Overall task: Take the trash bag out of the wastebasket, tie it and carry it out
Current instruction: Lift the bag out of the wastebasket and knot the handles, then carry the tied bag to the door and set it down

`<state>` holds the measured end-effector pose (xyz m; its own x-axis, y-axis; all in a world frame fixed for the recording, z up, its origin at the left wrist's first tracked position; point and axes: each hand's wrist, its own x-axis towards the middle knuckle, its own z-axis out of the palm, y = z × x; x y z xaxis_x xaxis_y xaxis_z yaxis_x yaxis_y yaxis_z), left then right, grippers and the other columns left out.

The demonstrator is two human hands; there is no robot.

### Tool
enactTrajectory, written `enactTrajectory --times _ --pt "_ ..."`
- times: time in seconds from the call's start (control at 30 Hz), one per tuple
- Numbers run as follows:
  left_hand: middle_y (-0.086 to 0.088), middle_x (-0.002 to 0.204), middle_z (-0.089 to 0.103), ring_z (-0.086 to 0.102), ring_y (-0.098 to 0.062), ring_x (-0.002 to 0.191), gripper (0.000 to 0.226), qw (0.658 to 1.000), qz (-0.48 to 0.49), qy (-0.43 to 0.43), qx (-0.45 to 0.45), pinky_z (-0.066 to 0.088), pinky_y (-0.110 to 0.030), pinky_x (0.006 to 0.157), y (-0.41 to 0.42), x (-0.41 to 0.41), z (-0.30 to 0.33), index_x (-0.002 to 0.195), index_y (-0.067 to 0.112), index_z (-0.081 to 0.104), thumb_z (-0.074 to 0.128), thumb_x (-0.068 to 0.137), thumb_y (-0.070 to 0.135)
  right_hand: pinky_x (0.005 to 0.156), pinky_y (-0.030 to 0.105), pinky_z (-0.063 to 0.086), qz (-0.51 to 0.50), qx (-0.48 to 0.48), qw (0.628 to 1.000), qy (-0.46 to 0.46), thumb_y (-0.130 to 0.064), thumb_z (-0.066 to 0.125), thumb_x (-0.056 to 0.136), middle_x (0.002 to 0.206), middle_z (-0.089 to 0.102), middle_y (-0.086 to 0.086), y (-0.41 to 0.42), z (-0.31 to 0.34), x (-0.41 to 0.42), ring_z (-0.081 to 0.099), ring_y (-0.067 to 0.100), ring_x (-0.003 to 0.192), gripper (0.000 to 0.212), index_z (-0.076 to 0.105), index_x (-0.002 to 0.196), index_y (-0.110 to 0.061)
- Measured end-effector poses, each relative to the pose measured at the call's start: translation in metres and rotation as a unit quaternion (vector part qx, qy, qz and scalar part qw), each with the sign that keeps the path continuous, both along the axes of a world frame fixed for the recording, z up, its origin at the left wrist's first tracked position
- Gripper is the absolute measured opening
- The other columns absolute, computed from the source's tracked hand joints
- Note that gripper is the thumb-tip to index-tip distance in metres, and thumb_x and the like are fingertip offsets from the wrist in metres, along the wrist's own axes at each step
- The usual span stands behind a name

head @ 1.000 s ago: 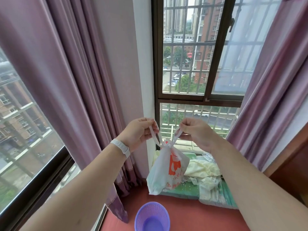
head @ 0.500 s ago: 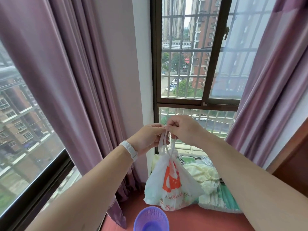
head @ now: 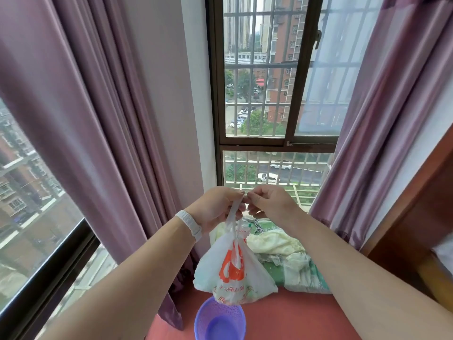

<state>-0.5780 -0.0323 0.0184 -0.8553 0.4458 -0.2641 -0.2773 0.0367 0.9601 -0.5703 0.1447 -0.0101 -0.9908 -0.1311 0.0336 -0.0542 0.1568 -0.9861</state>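
Both hands have come together since the earlier frame, when they were spread apart pulling the handles sideways, and the bag now hangs lower, just above the basket. Left hand (head: 217, 208), with a white wristband (head: 190, 224) on its wrist, is closed around the twisted white handles of the trash bag (head: 232, 271). Right hand (head: 268, 203) meets it fingertip to fingertip, pinching the top of the same handles. White plastic with orange print, the bag hangs free in the air, out of the purple wastebasket (head: 220, 320), which stands on the red floor (head: 294, 315) at the bottom edge of the view. Behind the bag, crumpled pale cloth (head: 277, 244) lies on a green mat by the barred window (head: 259, 94). Mauve curtains (head: 85, 119) hang on both sides.
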Motion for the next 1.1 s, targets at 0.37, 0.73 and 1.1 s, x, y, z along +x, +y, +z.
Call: enactTrajectory --times 0.37,0.73,1.1 --pt "-0.008 0.074 0.070 0.067 -0.020 0.069 0.029 1.000 -0.020 0.008 0.017 0.055 -0.030 0.071 -0.027 -0.007 -0.012 0.095 -0.003 0.070 0.055 0.096 0.021 0.069 0.034 0.058 -0.067 0.120 0.990 0.006 -0.041 0.063 0.085 0.086 0.072 -0.005 -0.002 -0.038 0.021 0.070 0.013 0.079 0.008 0.066 0.083 -0.035" --pt "-0.018 0.100 0.076 0.071 -0.033 0.098 0.044 0.991 -0.120 0.051 0.033 0.052 -0.044 0.093 0.035 0.016 0.026 0.105 -0.001 0.069 0.059 0.087 0.038 0.077 0.014 0.044 -0.086 0.173 0.980 -0.057 -0.068 0.061 0.070 0.107 0.058 -0.028 0.015 -0.065 0.097 0.054 -0.010 0.100 0.046 0.048 0.110 -0.050" --pt "-0.017 0.095 0.074 0.070 -0.031 0.093 0.038 0.983 -0.166 0.062 0.040 0.052 -0.042 0.093 0.170 0.123 0.067 0.110 -0.007 0.065 0.050 0.095 0.025 0.079 0.020 0.048 -0.188 0.138 0.972 -0.024 -0.053 0.060 0.071 0.113 0.058 -0.021 0.113 -0.045 0.198 0.056 -0.008 0.097 0.048 0.050 0.117 -0.043"
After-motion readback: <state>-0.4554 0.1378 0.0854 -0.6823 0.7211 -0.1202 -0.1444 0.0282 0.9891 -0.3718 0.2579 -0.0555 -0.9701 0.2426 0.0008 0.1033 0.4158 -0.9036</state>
